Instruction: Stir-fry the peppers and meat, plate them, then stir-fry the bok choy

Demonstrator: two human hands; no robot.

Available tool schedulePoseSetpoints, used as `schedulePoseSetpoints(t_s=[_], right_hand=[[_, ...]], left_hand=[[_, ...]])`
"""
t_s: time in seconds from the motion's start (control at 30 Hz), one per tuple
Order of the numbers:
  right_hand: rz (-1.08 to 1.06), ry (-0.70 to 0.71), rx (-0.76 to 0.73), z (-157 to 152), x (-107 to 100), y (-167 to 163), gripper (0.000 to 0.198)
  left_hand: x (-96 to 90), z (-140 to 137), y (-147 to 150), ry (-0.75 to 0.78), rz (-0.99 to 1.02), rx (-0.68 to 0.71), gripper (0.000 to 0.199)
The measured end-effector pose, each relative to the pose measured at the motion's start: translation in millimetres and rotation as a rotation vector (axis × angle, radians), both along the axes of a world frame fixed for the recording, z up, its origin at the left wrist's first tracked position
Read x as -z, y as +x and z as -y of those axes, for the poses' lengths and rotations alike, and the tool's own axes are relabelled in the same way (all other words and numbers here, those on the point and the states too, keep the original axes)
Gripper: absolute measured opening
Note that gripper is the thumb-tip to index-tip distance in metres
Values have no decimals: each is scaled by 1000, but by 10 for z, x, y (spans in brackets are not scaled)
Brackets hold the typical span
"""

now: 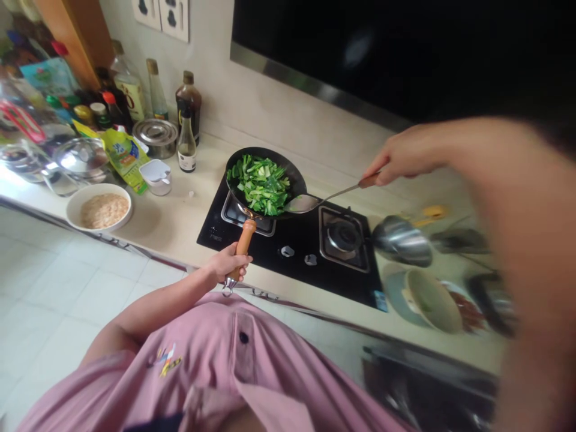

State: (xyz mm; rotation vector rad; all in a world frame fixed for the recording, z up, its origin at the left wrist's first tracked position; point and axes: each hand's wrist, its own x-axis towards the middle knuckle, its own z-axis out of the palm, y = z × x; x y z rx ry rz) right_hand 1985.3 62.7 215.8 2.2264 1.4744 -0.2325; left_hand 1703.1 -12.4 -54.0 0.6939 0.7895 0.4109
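A dark wok (300,180) sits over the left burner, holding chopped leafy greens (263,183). My left hand (227,263) is wrapped round the wok's wooden handle (245,235), near the body. From the right, my right hand (396,157) grips the end of a metal spatula (305,204) with a wooden handle. The spatula's broad blade rests at the right rim of the wok, beside the greens. Whether there is flame under the wok is hidden.
The black gas hob (270,255) has a bare right burner (344,236). Left stand a white bowl of pale food (99,210), a small lidded container (157,177), a green-yellow packet (126,159) and bottles (188,144). Right are a metal bowl (402,240) and a pale bowl (434,300). A range hood (315,84) overhangs.
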Motion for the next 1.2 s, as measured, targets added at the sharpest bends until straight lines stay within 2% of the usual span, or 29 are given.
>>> schedulePoseSetpoints(t_s=[0.07,0.1,0.23,0.3,0.37,0.47,0.57,0.63,0.73,0.87,0.97,1.1,1.2], right_hand=[[126,-131,18,-79,156,-127,29],[154,-153,-6,-89,271,-181,32],[145,-14,-201,79,742,-258,34],[154,51,-268,244,840,-208,40],[180,82,-303,391,807,-109,43],[242,124,-289,461,630,116,41],[297,142,-208,305,527,340,40],[291,152,-182,131,566,410,40],[211,173,-215,-89,730,349,38],[138,184,-380,-140,866,238,37],[174,201,-447,-103,788,355,35],[253,209,-328,-216,641,509,34],[230,233,-299,-394,623,373,33]], left_hand=[[-11,2,-3,3,0,0,39],[-14,2,-3,5,-1,-2,40],[4,0,-2,4,2,-1,40],[19,-3,-6,4,10,5,41],[26,-7,-12,6,20,10,42],[15,-9,-18,8,16,10,44],[9,-8,-15,3,14,5,46],[21,-7,-12,2,19,4,47],[50,-5,-13,6,23,10,48],[49,2,-13,3,21,10,49],[29,7,-7,-6,22,4,50],[18,6,-5,-23,21,-6,49],[18,4,-9,-18,19,-8,48]])
